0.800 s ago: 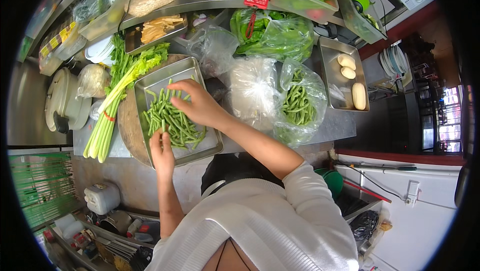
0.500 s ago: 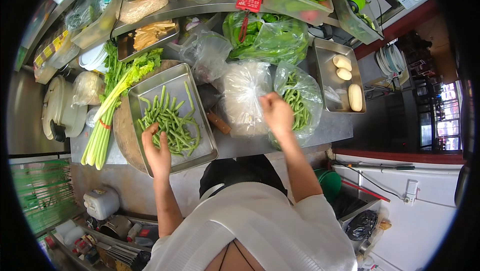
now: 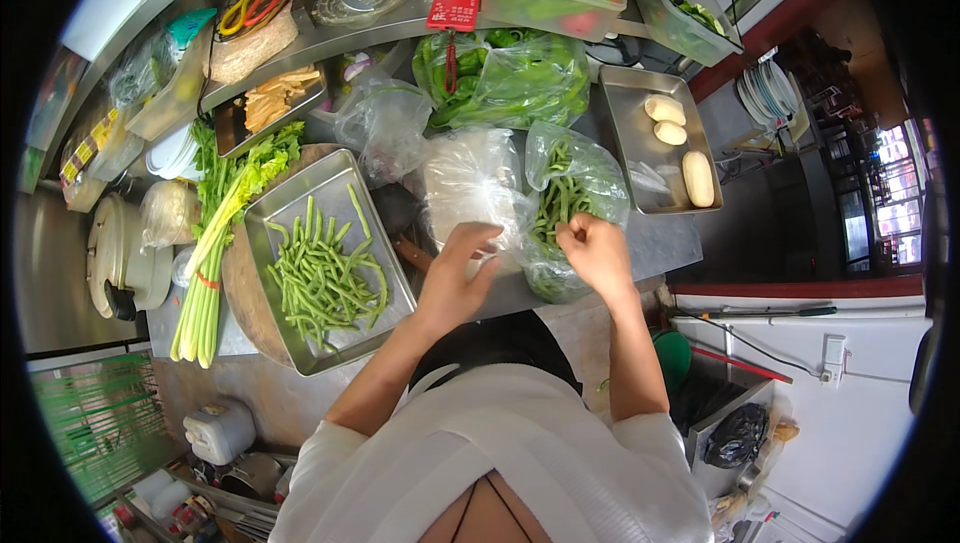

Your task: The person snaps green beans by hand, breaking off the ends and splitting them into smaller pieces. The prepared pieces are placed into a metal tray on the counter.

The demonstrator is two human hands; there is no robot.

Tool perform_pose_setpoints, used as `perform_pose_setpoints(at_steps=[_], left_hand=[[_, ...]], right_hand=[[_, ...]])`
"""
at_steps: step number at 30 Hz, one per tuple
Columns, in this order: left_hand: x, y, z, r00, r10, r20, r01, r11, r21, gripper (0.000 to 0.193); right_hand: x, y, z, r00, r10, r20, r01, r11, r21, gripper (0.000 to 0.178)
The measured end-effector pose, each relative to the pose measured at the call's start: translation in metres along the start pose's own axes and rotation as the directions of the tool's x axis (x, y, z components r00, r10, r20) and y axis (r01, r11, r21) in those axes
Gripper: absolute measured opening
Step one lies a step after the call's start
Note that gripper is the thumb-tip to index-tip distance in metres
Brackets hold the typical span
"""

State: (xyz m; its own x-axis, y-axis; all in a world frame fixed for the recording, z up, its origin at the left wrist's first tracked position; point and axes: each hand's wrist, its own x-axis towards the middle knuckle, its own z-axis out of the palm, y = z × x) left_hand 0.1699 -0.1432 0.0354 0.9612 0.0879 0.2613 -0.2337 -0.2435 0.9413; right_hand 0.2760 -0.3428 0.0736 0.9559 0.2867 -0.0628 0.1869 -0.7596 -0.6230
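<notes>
My right hand (image 3: pixel 598 257) is closed, its fingertips at the near side of a clear plastic bag (image 3: pixel 608 168) of green beans (image 3: pixel 556 211). What the fingers hold, if anything, is hidden. My left hand (image 3: pixel 458 278) has its thumb and fingers apart and curved, with nothing visible between them. It hovers at the near edge of a clear bag of whitish contents (image 3: pixel 465 178), left of the bean bag. Further left, a metal tray (image 3: pixel 398 295) carries a loose heap of green bean pieces (image 3: pixel 325 278); it rests partly on a round wooden board (image 3: pixel 238 288).
Celery (image 3: pixel 203 303) lies left of the tray. A brown handle (image 3: pixel 412 255) shows between tray and bag. Behind are bagged green peppers (image 3: pixel 535 83); at right, a metal tray (image 3: pixel 640 148) holds pale peeled pieces (image 3: pixel 697 180). A shelf (image 3: pixel 370 23) crosses the back.
My left hand has left the bean tray and moved right, beside the whitish bag. My right hand has moved right and nearer to me, to the bean bag. The view has shifted slightly.
</notes>
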Motion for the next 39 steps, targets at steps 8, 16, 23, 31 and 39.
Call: perform_pose_setpoints(at_steps=[8, 16, 23, 31, 39], left_hand=[[0.062, 0.020, 0.037, 0.972, 0.152, 0.177, -0.156, 0.988, 0.012, 0.043], [0.074, 0.018, 0.007, 0.961, -0.273, -0.052, 0.128, 0.602, -0.789, 0.023], [0.061, 0.023, -0.025, 0.927, -0.295, -0.232, -0.038, 0.541, -0.840, 0.023], [0.046, 0.007, -0.039, 0.861, -0.382, -0.336, -0.171, 0.405, -0.898, 0.020], [0.020, 0.002, -0.035, 0.850, -0.452, -0.271, -0.084, 0.392, -0.916, 0.018]], right_hand=[[-0.034, -0.047, -0.060, 0.964, -0.028, 0.266, -0.161, 0.734, 0.660, 0.033], [-0.008, -0.013, -0.038, 0.994, -0.099, -0.037, 0.091, 0.614, 0.784, 0.039], [-0.022, -0.018, 0.001, 0.892, -0.202, 0.406, -0.086, 0.803, 0.589, 0.040], [-0.027, -0.041, 0.019, 0.957, -0.290, -0.031, 0.213, 0.623, 0.753, 0.029], [0.021, 0.010, -0.005, 0.924, -0.312, -0.219, 0.229, 0.913, -0.336, 0.038]])
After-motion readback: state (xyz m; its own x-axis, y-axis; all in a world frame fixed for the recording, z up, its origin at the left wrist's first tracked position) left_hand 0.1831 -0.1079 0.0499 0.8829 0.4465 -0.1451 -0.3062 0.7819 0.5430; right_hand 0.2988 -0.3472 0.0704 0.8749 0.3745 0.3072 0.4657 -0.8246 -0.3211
